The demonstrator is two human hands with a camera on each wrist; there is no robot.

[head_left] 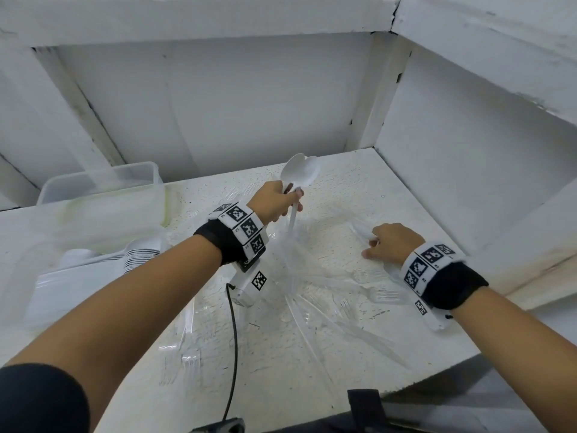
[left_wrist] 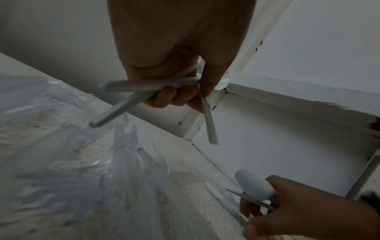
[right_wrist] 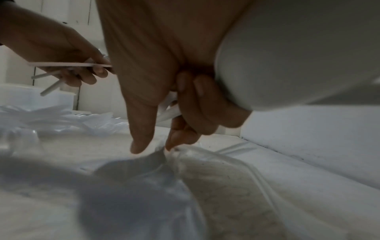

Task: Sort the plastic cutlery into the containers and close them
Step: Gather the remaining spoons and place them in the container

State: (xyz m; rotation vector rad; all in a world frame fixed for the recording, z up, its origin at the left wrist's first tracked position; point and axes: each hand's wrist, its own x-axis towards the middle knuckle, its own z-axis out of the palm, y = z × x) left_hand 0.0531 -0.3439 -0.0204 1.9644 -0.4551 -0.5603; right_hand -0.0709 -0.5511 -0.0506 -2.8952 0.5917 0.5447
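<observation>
The left hand [head_left: 274, 201] is raised above the white table [head_left: 359, 182], its fingers curled around a bunch of white spoons [head_left: 299, 173]; the left wrist view shows three handles fanning out below the fist, and the head view shows two bowls overlapping above it, so the count is three as far as can be told. The right hand [head_left: 395, 243] rests low on the table, to the right of the left hand, with its inner fingers wrapped around at least one more white spoon [left_wrist: 255, 185] whose bowl sticks out past the knuckles, while its thumb and forefinger [right_wrist: 174, 139] reach down to the tabletop where a clear piece lies. Between and in front of the two hands a loose pile of clear plastic cutlery [head_left: 327, 295] spreads across the table; several forks can be made out by their tines, but the pieces overlap and are too transparent to count. Two containers sit at the table's left side: one clear, open container [head_left: 103, 182] at the back left corner, and a nearer container [head_left: 93, 276] holding a stacked row of white spoons, blurred and too many to count.
</observation>
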